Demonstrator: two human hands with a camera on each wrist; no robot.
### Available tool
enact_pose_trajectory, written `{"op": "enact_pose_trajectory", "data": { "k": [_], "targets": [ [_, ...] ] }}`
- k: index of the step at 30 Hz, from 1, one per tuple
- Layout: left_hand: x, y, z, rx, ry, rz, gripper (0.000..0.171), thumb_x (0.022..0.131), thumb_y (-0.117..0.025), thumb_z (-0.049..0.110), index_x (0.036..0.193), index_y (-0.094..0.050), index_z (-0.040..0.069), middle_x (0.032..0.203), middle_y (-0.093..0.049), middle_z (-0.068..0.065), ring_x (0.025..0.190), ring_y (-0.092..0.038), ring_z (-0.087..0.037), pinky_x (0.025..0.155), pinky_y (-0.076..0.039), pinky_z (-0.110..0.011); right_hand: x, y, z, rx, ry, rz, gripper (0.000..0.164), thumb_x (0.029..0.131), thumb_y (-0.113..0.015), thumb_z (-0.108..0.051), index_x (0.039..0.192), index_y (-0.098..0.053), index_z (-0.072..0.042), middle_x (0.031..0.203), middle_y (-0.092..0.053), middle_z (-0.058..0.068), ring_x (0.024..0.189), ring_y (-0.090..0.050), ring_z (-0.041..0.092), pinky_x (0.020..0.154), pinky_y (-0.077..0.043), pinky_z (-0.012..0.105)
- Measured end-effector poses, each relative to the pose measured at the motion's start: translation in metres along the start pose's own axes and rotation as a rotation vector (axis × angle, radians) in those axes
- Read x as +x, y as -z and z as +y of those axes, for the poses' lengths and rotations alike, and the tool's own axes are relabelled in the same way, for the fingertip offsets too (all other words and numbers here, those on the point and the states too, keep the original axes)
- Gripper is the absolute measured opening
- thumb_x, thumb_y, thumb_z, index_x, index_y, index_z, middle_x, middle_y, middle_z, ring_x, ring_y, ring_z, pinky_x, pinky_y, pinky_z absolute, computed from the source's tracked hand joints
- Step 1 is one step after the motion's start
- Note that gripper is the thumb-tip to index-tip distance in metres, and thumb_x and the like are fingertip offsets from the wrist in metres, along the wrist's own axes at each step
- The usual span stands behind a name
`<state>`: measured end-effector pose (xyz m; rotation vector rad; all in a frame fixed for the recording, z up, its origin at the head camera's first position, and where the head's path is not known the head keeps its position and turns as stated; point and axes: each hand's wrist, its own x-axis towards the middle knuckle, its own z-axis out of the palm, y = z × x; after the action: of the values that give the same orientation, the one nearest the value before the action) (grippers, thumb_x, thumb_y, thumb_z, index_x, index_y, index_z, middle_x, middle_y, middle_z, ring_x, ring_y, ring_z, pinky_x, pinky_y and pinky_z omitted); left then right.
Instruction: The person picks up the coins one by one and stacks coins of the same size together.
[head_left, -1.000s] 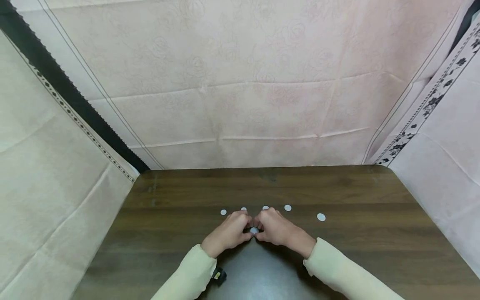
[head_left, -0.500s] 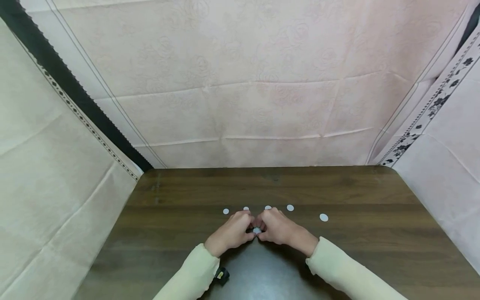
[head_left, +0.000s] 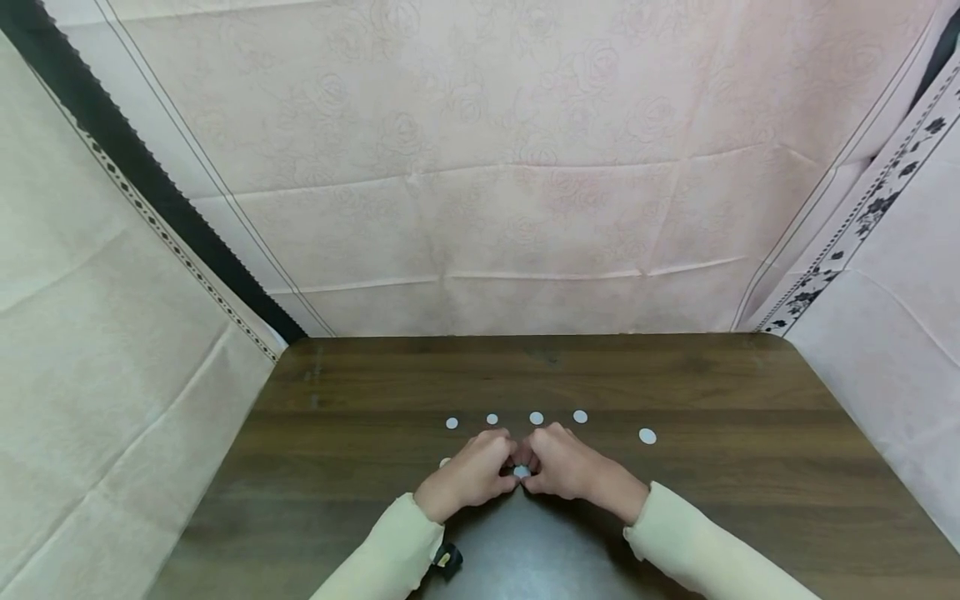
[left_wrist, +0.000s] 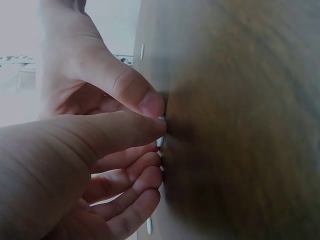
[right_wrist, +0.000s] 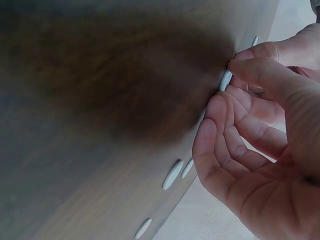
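Observation:
One small white disc [head_left: 521, 472] lies low at the wooden table [head_left: 360, 467], with both hands around it. My left hand [head_left: 476, 472] holds its left side, thumb on the near edge and curled fingers on the far edge. From the other side my right hand [head_left: 566, 463] grips the disc in the same way, and the thumb tips meet. In the left wrist view the disc [left_wrist: 160, 140] shows as a thin pale edge by the fingertips. The right wrist view shows the disc [right_wrist: 226, 81] between thumb and fingers, close against the tabletop.
Beyond the hands lie several more white discs, among them a left one [head_left: 452, 423], a middle one [head_left: 536, 417] and a right one [head_left: 647, 436]. Another disc [head_left: 445, 462] peeks out beside the left hand. A pale cloth [head_left: 525, 208] hangs behind the table.
Both hands and the disc between them have shifted slightly toward me and to the right. The far discs are now less covered, and one beside the left hand has come into view.

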<state>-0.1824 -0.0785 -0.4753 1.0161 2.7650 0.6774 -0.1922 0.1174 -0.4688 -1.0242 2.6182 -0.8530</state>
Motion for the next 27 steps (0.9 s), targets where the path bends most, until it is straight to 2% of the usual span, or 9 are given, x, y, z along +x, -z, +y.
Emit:
{"op": "enact_pose_trajectory", "data": {
  "k": [4, 9, 16, 22, 27],
  "targets": [
    [-0.001, 0.0, 0.005, 0.001, 0.015, -0.024, 0.014, 0.09, -0.081, 0.008, 0.083, -0.07, 0.01, 0.085, -0.059, -0.002, 0.073, -0.041, -0.004, 0.063, -0.039, -0.018, -0.004, 0.0, 0.0, -0.009, 0.016, 0.006, 0.011, 0.08, -0.083, -0.001, 0.081, -0.075, -0.008, 0.074, -0.073, -0.001, 0.068, -0.063, -0.002, 0.06, -0.051, 0.017],
    [-0.002, -0.004, 0.011, -0.001, 0.028, -0.045, 0.015, 0.091, -0.081, 0.009, 0.083, -0.069, 0.01, 0.084, -0.056, 0.001, 0.073, -0.041, -0.005, 0.064, -0.038, -0.019, -0.011, 0.0, 0.001, -0.007, 0.013, -0.001, 0.011, 0.08, -0.084, -0.002, 0.085, -0.077, -0.008, 0.076, -0.075, -0.001, 0.071, -0.068, 0.002, 0.061, -0.052, 0.017],
    [-0.003, -0.008, 0.02, 0.034, 0.016, -0.051, 0.022, 0.089, -0.081, 0.01, 0.076, -0.064, 0.011, 0.078, -0.048, 0.006, 0.073, -0.04, -0.006, 0.066, -0.037, -0.021, -0.022, 0.0, 0.001, 0.002, 0.028, 0.003, 0.013, 0.079, -0.082, -0.001, 0.079, -0.074, -0.012, 0.07, -0.071, -0.008, 0.066, -0.061, -0.005, 0.059, -0.049, 0.016],
    [-0.005, -0.011, 0.027, 0.061, -0.004, -0.036, 0.025, 0.087, -0.082, 0.01, 0.072, -0.062, 0.012, 0.076, -0.046, 0.007, 0.072, -0.04, -0.006, 0.066, -0.036, -0.02, -0.029, 0.0, 0.0, -0.016, 0.026, -0.004, 0.012, 0.078, -0.085, -0.004, 0.084, -0.077, -0.012, 0.074, -0.072, -0.006, 0.07, -0.063, -0.003, 0.061, -0.05, 0.017],
    [-0.004, -0.013, 0.031, 0.067, -0.013, -0.045, 0.026, 0.088, -0.082, 0.012, 0.072, -0.061, 0.014, 0.078, -0.047, 0.007, 0.073, -0.04, -0.005, 0.067, -0.037, -0.02, -0.035, -0.001, 0.001, -0.037, 0.04, 0.021, 0.016, 0.077, -0.084, -0.005, 0.076, -0.073, -0.016, 0.066, -0.067, -0.012, 0.064, -0.056, -0.008, 0.058, -0.047, 0.016]
  ]
}}
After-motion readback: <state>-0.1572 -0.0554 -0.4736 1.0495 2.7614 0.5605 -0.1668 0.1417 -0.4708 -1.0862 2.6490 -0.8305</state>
